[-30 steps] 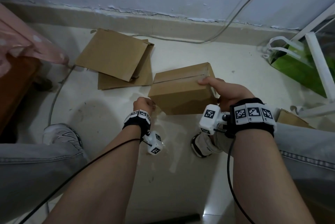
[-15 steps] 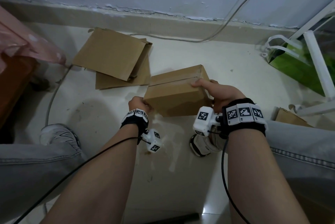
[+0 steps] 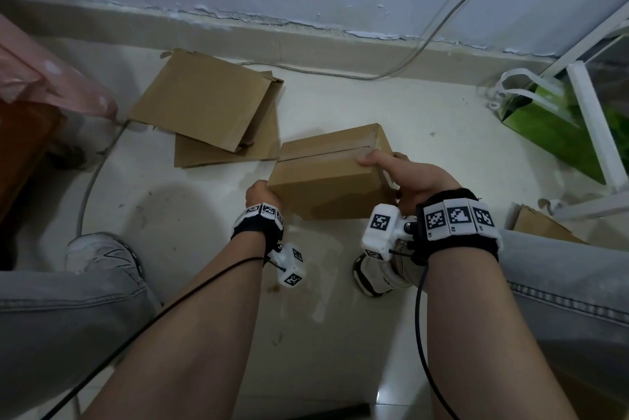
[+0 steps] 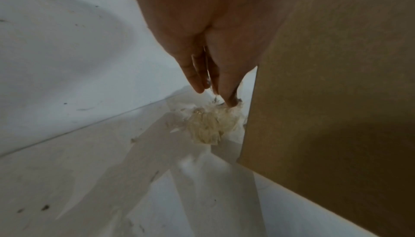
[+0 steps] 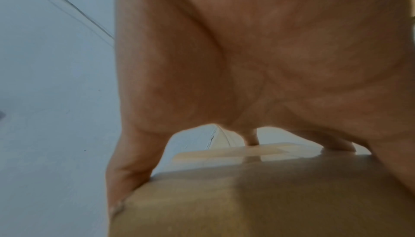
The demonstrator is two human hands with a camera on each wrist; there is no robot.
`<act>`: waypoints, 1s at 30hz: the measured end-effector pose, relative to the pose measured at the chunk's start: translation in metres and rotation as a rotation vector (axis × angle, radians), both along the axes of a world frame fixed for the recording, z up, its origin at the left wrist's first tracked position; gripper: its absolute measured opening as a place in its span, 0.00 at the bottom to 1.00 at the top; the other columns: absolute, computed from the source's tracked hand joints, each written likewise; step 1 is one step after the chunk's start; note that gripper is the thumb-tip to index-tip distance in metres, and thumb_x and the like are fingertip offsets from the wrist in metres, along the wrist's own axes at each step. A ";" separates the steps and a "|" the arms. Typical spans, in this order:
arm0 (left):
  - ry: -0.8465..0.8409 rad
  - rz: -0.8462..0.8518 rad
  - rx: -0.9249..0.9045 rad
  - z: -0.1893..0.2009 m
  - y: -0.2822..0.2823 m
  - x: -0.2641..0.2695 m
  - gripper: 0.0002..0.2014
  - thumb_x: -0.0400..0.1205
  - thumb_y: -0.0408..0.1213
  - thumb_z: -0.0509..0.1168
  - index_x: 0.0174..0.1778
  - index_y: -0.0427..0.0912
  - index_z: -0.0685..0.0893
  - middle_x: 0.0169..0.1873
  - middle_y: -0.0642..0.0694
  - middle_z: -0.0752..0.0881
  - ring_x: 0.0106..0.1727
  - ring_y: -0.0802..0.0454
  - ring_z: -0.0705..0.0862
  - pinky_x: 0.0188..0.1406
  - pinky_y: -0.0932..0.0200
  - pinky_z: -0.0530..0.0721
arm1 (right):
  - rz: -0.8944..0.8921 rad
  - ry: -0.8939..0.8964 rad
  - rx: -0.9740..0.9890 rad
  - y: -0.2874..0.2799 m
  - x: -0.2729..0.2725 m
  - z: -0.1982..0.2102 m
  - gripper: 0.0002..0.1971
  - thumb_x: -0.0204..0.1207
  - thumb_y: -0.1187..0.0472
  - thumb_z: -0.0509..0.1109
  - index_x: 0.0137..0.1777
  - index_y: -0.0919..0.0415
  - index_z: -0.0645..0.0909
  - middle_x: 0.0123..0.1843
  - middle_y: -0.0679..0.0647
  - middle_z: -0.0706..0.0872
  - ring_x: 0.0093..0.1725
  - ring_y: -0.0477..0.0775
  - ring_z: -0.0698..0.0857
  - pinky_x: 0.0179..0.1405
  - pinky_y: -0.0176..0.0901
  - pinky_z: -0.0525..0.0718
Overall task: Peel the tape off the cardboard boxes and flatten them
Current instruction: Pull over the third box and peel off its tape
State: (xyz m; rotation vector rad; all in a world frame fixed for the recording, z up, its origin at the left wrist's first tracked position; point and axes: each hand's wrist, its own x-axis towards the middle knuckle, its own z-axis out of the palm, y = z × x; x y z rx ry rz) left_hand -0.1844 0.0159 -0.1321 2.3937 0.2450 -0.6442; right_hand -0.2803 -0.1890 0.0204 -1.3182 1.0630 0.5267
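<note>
- The box (image 3: 332, 178) sits on the floor (image 3: 340, 103) between my two hands, just ahead of my wrists. It is not yet flattened, and glossy tape (image 5: 251, 152) runs over its top seam.
- My right hand (image 3: 405, 174) is clamped over the box's right end, thumb on the near top edge and fingers spread down the far side. I judge that's to pin the box so it won't slide while I work the tape.
- My left hand (image 3: 260, 193) is at the box's near left corner, low by the floor. Its fingers (image 4: 197, 74) point down, close together, tips touching a crumpled wad of clear tape (image 4: 210, 127). I can't tell whether they pinch it or just touch it.
- Probably I'm shedding peeled tape there, or dragging a strip off the left side; the strip's link to the box isn't clear.
- Beyond my left hand, farther out, lie flattened cardboard sheets (image 3: 204, 106), stacked out of the way as done pieces.
- Past my right hand stands a green bag (image 3: 544, 123); near my right wrist another piece of cardboard (image 3: 541, 225) pokes out.
</note>
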 end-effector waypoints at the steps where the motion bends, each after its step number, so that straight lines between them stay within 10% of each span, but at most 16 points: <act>1: 0.001 -0.003 -0.001 0.000 0.000 0.000 0.10 0.82 0.25 0.59 0.52 0.27 0.84 0.54 0.29 0.85 0.54 0.31 0.84 0.43 0.54 0.77 | 0.001 0.004 -0.003 0.000 0.000 0.000 0.44 0.65 0.46 0.82 0.78 0.49 0.65 0.64 0.59 0.78 0.56 0.63 0.84 0.55 0.70 0.86; 16: -0.051 -0.051 -0.050 0.000 0.007 0.007 0.09 0.71 0.20 0.65 0.41 0.33 0.89 0.40 0.32 0.88 0.45 0.34 0.87 0.38 0.58 0.78 | -0.017 -0.021 0.021 0.004 -0.001 0.003 0.37 0.72 0.51 0.79 0.77 0.51 0.64 0.57 0.57 0.79 0.50 0.60 0.85 0.52 0.61 0.89; 25: -0.107 -0.084 0.029 -0.001 0.006 0.004 0.15 0.75 0.24 0.63 0.51 0.48 0.82 0.41 0.42 0.81 0.40 0.42 0.78 0.40 0.56 0.77 | -0.026 -0.019 0.019 0.001 -0.002 -0.001 0.39 0.70 0.51 0.80 0.78 0.51 0.63 0.59 0.58 0.79 0.52 0.62 0.85 0.53 0.63 0.88; 30: -0.046 -0.087 0.023 -0.001 0.004 0.004 0.12 0.75 0.23 0.64 0.49 0.39 0.88 0.31 0.44 0.78 0.42 0.37 0.84 0.41 0.59 0.77 | -0.018 -0.008 0.022 0.001 -0.003 -0.001 0.39 0.70 0.50 0.80 0.78 0.51 0.63 0.60 0.59 0.78 0.53 0.62 0.85 0.49 0.60 0.89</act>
